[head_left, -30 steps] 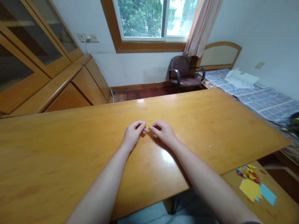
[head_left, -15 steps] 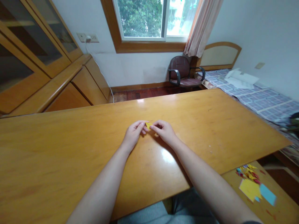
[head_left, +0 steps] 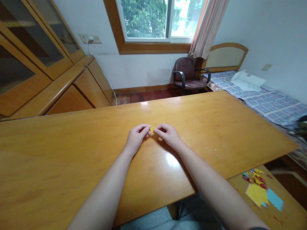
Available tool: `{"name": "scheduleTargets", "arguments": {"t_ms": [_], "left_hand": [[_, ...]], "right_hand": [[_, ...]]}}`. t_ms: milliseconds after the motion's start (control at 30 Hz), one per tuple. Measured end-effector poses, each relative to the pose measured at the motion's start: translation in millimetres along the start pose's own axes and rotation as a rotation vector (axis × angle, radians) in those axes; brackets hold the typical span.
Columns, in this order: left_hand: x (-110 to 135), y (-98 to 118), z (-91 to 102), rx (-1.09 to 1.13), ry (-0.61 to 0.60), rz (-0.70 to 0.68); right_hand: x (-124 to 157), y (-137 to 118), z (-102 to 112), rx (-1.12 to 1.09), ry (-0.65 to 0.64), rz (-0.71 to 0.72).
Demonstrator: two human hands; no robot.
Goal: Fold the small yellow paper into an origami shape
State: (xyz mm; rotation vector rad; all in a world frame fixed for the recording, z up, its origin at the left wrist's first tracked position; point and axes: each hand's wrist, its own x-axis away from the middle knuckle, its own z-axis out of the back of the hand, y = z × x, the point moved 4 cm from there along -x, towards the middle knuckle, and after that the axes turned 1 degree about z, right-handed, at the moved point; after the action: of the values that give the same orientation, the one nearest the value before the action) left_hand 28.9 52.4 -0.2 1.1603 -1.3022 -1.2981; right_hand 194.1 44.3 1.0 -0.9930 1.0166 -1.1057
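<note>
A small folded piece of yellow paper (head_left: 152, 129) is held between my two hands, just above the wooden table (head_left: 72, 153). My left hand (head_left: 139, 135) pinches its left side between thumb and fingers. From the right, my right hand (head_left: 168, 132) grips the other side, thumb in front and fingers curled behind. Fingertips cover much of the paper, so its exact folded shape is hard to make out.
On a lower surface at the right lie a pile of small colourful folded papers (head_left: 255, 178), yellow sheets (head_left: 257, 194) and a light blue sheet (head_left: 275, 199). Beyond the table stand an armchair (head_left: 185, 72), a bed (head_left: 271, 102) and a wooden cabinet (head_left: 64, 102).
The left fingers have closed in on the yellow paper, and less of it shows between the hands. The right hand has hardly moved.
</note>
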Motion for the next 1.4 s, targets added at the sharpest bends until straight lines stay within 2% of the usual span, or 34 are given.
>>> {"name": "scheduleTargets", "arguments": {"t_ms": [467,967,1400], "left_hand": [[-0.9,-0.3,-0.6,-0.042,-0.040,0.010],[-2.1,0.8,9.9,-0.095,0.087,-0.030],[-3.1,2.2,2.5,0.026,-0.006,0.035]], "right_hand": [[-0.7,1.0,1.4,0.028,0.002,0.017],[-0.1,1.5,-0.5,0.022,-0.043,-0.018],[0.5,-0.9,-0.9,-0.020,-0.038,-0.031]]}}
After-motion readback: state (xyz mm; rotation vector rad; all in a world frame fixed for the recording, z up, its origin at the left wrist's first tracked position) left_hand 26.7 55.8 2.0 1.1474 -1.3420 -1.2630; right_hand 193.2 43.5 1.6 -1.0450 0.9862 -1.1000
